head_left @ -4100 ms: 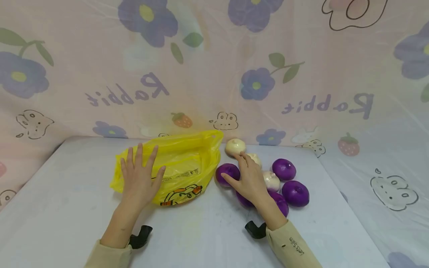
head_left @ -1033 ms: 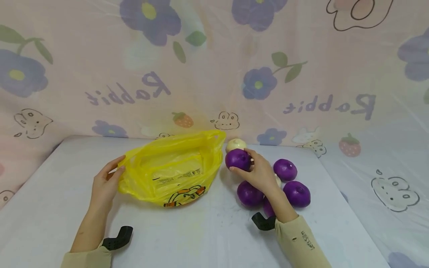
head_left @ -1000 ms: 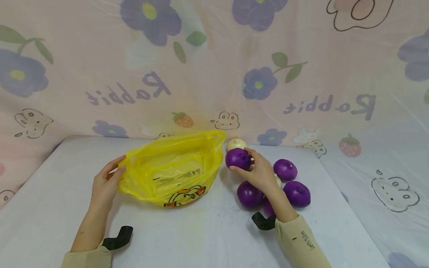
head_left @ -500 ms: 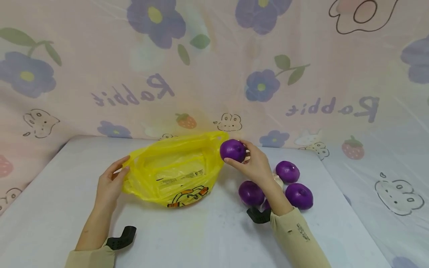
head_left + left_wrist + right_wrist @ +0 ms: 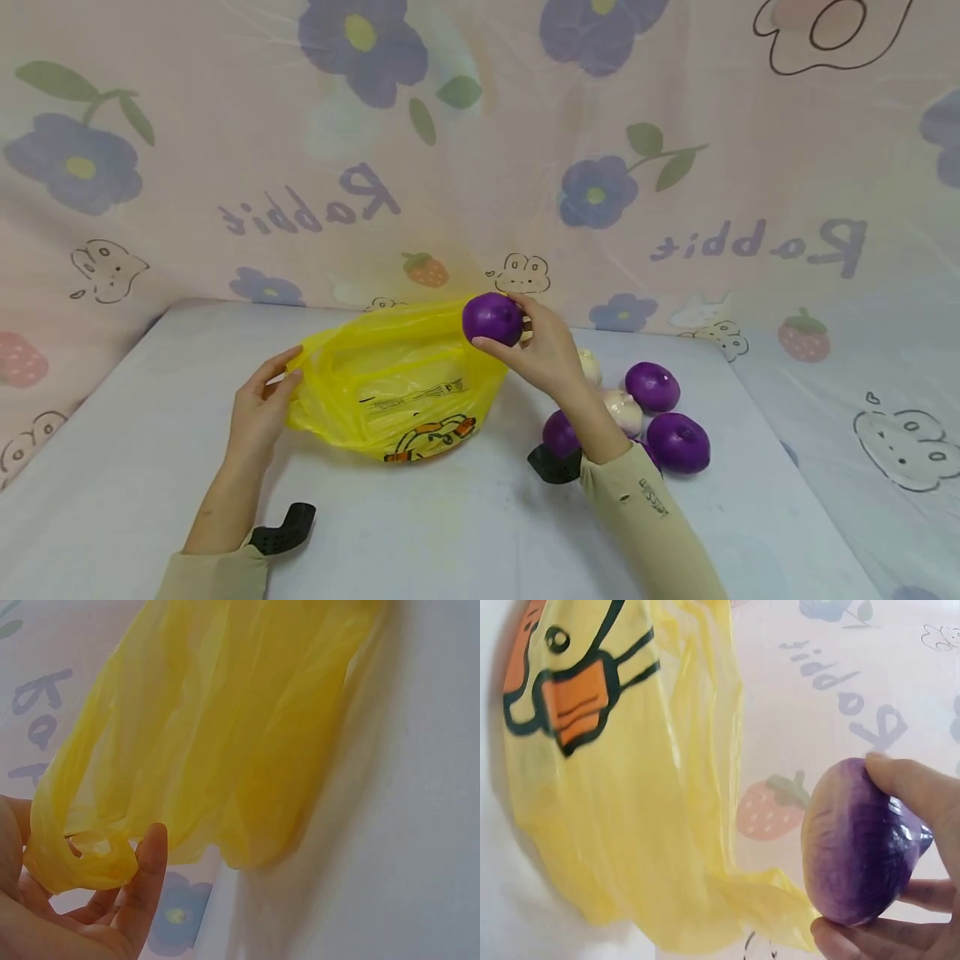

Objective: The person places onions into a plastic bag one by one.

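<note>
A yellow plastic bag [image 5: 408, 400] lies with its mouth spread wide on the white table. My left hand [image 5: 258, 408] holds the bag's left edge, and the left wrist view has its fingers around a handle loop [image 5: 86, 870]. Raised over the bag's right end, my right hand [image 5: 543, 346] grips a purple onion [image 5: 492, 320] between thumb and fingers. In the right wrist view that onion [image 5: 855, 844] shows a pale underside next to the bag's side [image 5: 682, 825]. No onion is visible inside the bag.
Several onions lie right of the bag: a purple one [image 5: 652, 387], another purple one [image 5: 678, 443], a white one [image 5: 622, 411] and some partly hidden by the right forearm. Behind the table [image 5: 450, 533] hangs a patterned cloth [image 5: 480, 167].
My left hand has gone from open above the bag to holding its left edge. My right hand has picked up a purple onion and carried it left and up, over the bag's right end.
</note>
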Tool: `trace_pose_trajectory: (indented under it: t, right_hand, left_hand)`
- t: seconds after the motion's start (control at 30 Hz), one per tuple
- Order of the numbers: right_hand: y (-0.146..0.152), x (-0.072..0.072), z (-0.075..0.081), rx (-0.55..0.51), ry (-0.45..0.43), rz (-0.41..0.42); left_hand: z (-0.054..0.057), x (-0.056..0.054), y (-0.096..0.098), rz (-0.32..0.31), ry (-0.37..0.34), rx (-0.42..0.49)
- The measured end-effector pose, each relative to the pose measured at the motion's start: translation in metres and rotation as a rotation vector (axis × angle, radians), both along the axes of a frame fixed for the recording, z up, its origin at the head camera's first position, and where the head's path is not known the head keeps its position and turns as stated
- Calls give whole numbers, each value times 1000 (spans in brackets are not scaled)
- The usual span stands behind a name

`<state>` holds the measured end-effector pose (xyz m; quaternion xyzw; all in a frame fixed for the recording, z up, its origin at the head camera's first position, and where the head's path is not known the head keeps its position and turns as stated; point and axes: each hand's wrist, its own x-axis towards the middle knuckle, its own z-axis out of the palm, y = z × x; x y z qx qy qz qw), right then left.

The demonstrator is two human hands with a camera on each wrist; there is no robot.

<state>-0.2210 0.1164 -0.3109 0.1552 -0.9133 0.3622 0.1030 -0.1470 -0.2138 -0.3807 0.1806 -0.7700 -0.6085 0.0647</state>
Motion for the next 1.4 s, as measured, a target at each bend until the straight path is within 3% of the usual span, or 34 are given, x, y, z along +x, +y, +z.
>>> trace_pose_trajectory:
  t: [0.37,0.73,1.4]
  right_hand:
    - [-26,-6,-6,45,-63,27]
    - [-44,-9,-28,78,-120,41]
    - [-45,-10,-57,183,-180,51]
  left_hand:
    - [-1,0,3,-2,21,-14]
    - [-2,1,7,-2,33,-33]
    - [-3,4,6,10,38,-43]
